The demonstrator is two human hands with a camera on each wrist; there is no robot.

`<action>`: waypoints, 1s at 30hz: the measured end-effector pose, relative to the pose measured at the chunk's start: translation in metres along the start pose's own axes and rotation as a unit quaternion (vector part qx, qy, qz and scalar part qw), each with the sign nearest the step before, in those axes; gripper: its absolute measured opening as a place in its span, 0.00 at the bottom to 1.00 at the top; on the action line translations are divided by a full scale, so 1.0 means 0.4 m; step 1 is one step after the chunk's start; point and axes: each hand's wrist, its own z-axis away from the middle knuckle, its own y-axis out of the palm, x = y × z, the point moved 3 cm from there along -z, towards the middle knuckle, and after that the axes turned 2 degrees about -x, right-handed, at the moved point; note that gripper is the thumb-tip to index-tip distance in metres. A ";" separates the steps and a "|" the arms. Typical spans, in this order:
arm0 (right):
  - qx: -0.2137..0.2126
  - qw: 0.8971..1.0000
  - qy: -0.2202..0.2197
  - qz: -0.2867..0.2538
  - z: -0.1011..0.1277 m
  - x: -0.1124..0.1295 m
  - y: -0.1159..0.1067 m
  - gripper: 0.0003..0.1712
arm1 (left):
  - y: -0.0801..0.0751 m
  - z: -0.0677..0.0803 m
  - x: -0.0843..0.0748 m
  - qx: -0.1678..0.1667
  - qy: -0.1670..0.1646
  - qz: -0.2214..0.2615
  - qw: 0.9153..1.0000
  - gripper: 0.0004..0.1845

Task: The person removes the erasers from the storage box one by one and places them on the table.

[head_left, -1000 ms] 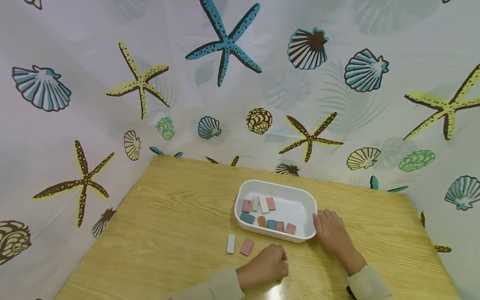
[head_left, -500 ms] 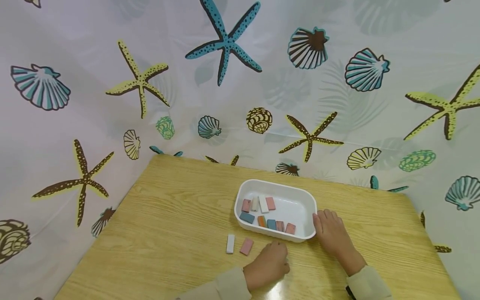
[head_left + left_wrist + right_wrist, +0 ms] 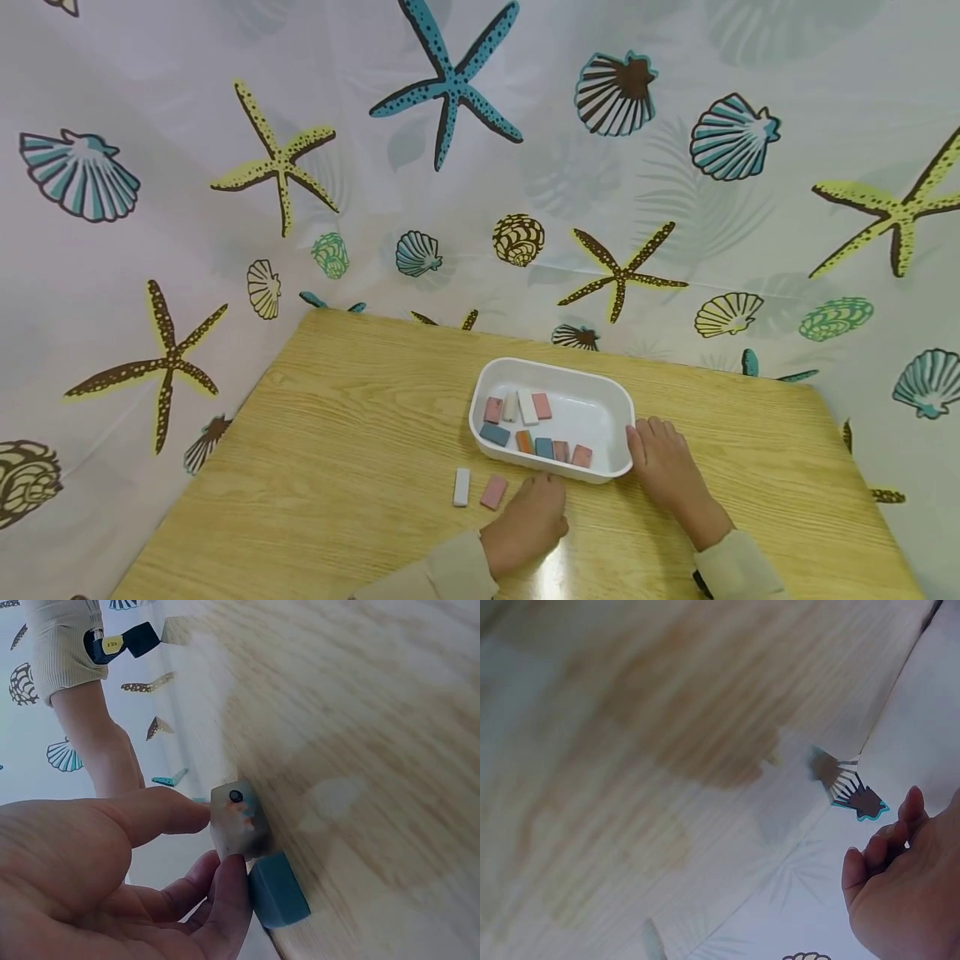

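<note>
My left hand (image 3: 528, 525) is low over the table in front of the white tray (image 3: 622, 471). In the left wrist view its thumb and fingers pinch a smudged whitish eraser (image 3: 238, 825) with a dark ring mark. A blue eraser (image 3: 277, 891) lies right beside it, at the fingertips. The head view hides both behind the hand. My right hand (image 3: 667, 467) rests at the tray's right end, thumb against the wall and fingers loosely bent. To the left of my left hand, a white eraser (image 3: 461, 487) and a pink eraser (image 3: 493, 492) lie on the table.
Inside the tray are several pink, white and blue erasers, plus a striped orange one (image 3: 524, 442). Its right part shows bare floor. A wooden table (image 3: 360, 400) extends around it, bounded by a shell-and-starfish curtain (image 3: 420, 192) at the back and sides.
My left hand shifts slightly right, then back left and a little toward the tray, turning knuckles-up. My right hand, the tray and the visible erasers stay put.
</note>
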 end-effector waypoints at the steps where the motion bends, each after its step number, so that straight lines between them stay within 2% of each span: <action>1: -0.001 1.000 0.000 -0.001 0.000 0.000 0.000 0.14 | 0.000 -0.001 0.002 0.001 -0.003 -0.001 1.000 0.19; 7: -0.004 1.000 -0.002 0.000 0.000 -0.004 0.004 0.15 | -0.005 0.001 0.008 0.001 -0.001 0.009 1.000 0.18; 11: 0.000 1.000 0.000 0.001 0.000 -0.005 0.001 0.17 | -0.025 0.009 -0.005 0.016 0.053 0.034 0.998 0.13; 14: 0.003 1.000 0.001 0.000 -0.001 -0.005 0.000 0.18 | -0.056 0.019 -0.022 0.056 0.105 0.083 0.989 0.09; 17: 0.000 1.000 0.000 0.000 -0.001 -0.005 0.002 0.18 | -0.103 0.023 -0.038 0.094 0.125 0.151 0.976 0.07; 19: -0.005 1.000 -0.002 0.001 -0.002 -0.005 0.003 0.18 | -0.140 0.018 -0.045 0.101 0.127 0.186 0.969 0.05; 20: -0.007 1.000 -0.003 0.001 -0.002 -0.006 0.004 0.18 | -0.158 0.012 -0.047 0.096 0.126 0.194 0.968 0.04; 24: -0.011 1.000 -0.005 0.001 -0.002 -0.009 0.003 0.18 | -0.213 -0.032 -0.046 0.052 0.114 0.197 0.972 0.05; 27: -0.007 1.000 -0.004 -0.001 -0.002 -0.011 0.003 0.18 | -0.232 -0.076 -0.041 0.045 0.087 0.197 0.976 0.06; 30: -0.005 1.000 -0.004 -0.001 -0.001 -0.014 0.006 0.19 | -0.228 -0.124 -0.040 0.065 0.052 0.205 0.975 0.07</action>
